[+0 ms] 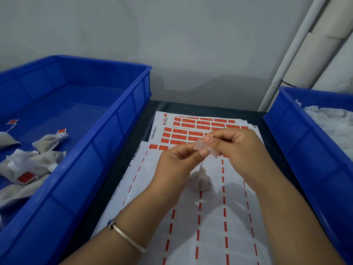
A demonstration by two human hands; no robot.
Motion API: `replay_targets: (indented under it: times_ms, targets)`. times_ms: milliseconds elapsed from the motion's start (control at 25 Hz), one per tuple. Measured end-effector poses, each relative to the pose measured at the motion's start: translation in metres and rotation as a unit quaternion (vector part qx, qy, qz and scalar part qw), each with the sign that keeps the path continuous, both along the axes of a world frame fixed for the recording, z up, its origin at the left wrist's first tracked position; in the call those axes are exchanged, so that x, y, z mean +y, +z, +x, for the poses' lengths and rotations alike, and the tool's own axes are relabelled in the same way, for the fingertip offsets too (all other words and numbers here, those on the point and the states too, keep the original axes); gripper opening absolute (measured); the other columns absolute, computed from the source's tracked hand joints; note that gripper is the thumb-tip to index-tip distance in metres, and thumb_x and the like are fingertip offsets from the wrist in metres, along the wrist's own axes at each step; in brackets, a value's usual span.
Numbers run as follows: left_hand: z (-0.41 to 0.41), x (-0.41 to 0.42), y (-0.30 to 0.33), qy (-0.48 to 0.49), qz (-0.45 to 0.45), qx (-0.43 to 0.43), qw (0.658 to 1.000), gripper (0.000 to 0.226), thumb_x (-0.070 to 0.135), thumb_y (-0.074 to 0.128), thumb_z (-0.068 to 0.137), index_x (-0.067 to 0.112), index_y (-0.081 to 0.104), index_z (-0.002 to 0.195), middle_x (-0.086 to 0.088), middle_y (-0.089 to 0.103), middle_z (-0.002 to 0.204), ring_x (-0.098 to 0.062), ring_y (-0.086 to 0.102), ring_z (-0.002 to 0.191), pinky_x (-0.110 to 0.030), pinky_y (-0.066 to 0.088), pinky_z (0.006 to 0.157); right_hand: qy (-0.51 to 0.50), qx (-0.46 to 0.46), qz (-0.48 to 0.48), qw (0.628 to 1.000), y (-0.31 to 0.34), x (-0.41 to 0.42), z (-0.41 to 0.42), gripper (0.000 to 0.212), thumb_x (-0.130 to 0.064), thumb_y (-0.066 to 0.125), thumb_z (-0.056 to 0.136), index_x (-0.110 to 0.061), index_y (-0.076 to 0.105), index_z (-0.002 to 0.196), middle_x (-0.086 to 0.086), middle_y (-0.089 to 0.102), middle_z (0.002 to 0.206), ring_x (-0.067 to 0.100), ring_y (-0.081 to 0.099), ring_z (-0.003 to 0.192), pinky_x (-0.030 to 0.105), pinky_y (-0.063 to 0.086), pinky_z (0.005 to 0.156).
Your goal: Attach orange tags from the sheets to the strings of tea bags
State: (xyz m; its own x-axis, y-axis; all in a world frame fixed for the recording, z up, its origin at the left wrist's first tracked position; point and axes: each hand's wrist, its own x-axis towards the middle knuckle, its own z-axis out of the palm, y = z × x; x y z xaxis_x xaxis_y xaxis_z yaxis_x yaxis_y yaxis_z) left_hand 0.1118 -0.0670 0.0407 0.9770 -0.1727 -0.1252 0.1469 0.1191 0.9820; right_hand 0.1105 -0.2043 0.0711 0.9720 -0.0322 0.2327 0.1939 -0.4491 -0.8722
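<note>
While the tea bag (200,181) hangs by its string at frame centre above the sheets (210,217), I see both grips pinching one tag (206,150), pale side up: left hand (177,165) on its lower-left edge, right hand (235,148) on its upper right. Tagged bags (36,157) lie in the left crate (107,131); white bags (336,127) fill the right crate (298,150) on the worktop (118,169).

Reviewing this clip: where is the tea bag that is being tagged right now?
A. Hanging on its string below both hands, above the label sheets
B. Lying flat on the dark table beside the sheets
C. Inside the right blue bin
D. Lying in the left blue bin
A: the tea bag dangles by its string under the left hand and right hand, over the top label sheet.
</note>
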Motion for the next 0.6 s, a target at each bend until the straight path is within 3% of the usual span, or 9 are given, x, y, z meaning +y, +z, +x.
replay_targets:
  times_ms: [160,240,320,480,600]
  targets:
    - [0.0006,0.0028,0.0041,0.019,-0.080,0.069,0.994,0.014,0.031,0.064,0.072,0.027,0.076,0.068,0.009,0.073,0.079,-0.017,0.066,0.088,-0.022,0.047,0.070,-0.002,-0.001,0.058,0.998,0.0028,-0.0002,-0.0016,0.018,-0.028,0.063,0.083,-0.044,0.065,0.074,-0.032,0.063,0.075,-0.005,0.065,0.076,0.005,0.049,0.060]
    - [0.0033,0.0019,0.0059,0.037,-0.138,0.138,0.980,0.012,0.021,0.061,0.085,0.017,0.072,0.079,0.005,0.073,0.075,-0.018,0.067,0.084,-0.029,0.047,0.081,-0.004,0.001,0.068,0.998,0.0026,-0.0007,-0.0012,0.020,-0.027,0.064,0.084,-0.044,0.065,0.073,-0.035,0.063,0.071,-0.007,0.064,0.077,0.005,0.048,0.058]
    - [0.0043,0.0008,0.0067,0.032,-0.161,0.173,0.971,0.011,0.023,0.058,0.088,0.016,0.063,0.095,0.004,0.074,0.080,-0.016,0.067,0.081,-0.035,0.041,0.089,0.008,0.011,0.087,0.996,0.0024,-0.0012,-0.0019,0.020,-0.024,0.063,0.086,-0.040,0.068,0.075,-0.032,0.066,0.076,-0.004,0.065,0.081,0.009,0.051,0.061]
    - [0.0047,0.0037,0.0015,-0.023,-0.165,0.145,0.975,0.035,0.030,0.068,0.066,0.019,0.064,0.099,0.004,0.073,0.097,-0.016,0.064,0.093,-0.039,0.037,0.093,0.030,0.028,0.102,0.994,0.0040,-0.0009,-0.0034,0.020,-0.022,0.059,0.088,-0.035,0.071,0.079,-0.019,0.072,0.087,0.003,0.068,0.086,0.016,0.055,0.068]
    - [0.0027,0.0068,-0.0006,-0.077,-0.142,0.111,0.981,0.025,0.031,0.071,0.065,0.019,0.074,0.087,0.003,0.072,0.102,-0.019,0.064,0.101,-0.040,0.037,0.097,0.043,0.029,0.098,0.994,0.0056,-0.0008,-0.0049,0.024,-0.022,0.058,0.089,-0.036,0.071,0.075,-0.021,0.071,0.088,0.000,0.066,0.087,0.012,0.054,0.069]
